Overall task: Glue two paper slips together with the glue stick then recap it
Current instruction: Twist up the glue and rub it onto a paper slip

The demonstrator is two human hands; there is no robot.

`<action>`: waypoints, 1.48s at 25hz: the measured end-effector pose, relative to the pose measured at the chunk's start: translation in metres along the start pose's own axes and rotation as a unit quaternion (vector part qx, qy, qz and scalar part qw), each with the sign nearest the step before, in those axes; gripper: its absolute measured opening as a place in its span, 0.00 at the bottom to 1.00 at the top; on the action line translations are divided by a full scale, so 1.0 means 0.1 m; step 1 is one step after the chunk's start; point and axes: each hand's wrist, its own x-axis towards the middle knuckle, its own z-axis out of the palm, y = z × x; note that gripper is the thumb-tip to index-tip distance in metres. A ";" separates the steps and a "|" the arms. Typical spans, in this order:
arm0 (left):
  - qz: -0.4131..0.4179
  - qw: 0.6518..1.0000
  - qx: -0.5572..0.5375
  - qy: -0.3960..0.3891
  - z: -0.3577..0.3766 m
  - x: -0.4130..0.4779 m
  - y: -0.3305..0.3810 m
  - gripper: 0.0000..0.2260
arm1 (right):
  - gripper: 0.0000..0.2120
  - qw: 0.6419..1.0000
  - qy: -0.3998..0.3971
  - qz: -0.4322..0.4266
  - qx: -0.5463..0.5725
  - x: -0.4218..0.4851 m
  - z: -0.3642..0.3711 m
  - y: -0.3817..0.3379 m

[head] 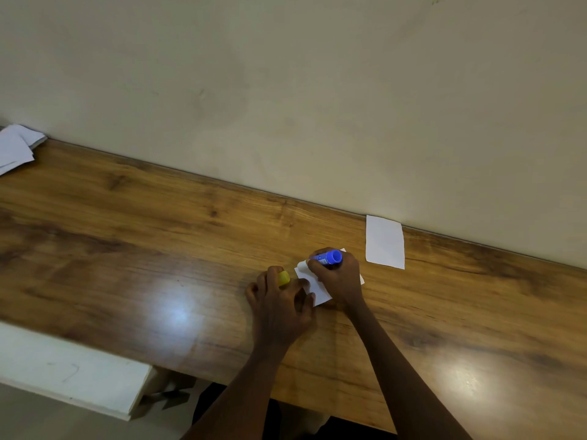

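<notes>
1. At the far left edge I count one loose pile of white paper sheets [16,147], lying on the back corner of the long brown wood-grain table [158,242] against the beige wall [286,90]. How many sheets are in it I cannot tell.
2. Near the middle, my left hand [279,300] rests palm down on the table, its fingers curled around one small yellow cap [283,278], while the thumb side presses on the left edge of a small white paper slip [314,289].
3. That slip lies flat, partly covered by both hands.
4. My right hand [338,277] closes in a fist-like grip around one blue glue stick [328,258], tilted with its blue end up and right and its lower end down on the slip.
5. Both forearms reach in from the bottom edge, converging on the slip.
6. Further right, a second white rectangular paper slip [385,242] lies alone near the wall, apart from the hands. That makes two slips.
</notes>
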 end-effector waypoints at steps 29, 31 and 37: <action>-0.005 1.000 -0.007 0.006 0.03 0.00 0.00 0.12 | 0.11 0.993 0.096 0.024 -0.062 0.17 -0.44 0.17; -0.005 1.000 0.001 0.004 0.02 0.00 0.00 0.12 | 0.10 0.993 0.102 0.021 -0.061 0.16 -0.44 0.19; -0.007 1.000 0.001 0.010 0.02 0.00 0.01 0.11 | 0.15 0.978 0.205 -0.033 -0.035 -0.04 -0.42 0.26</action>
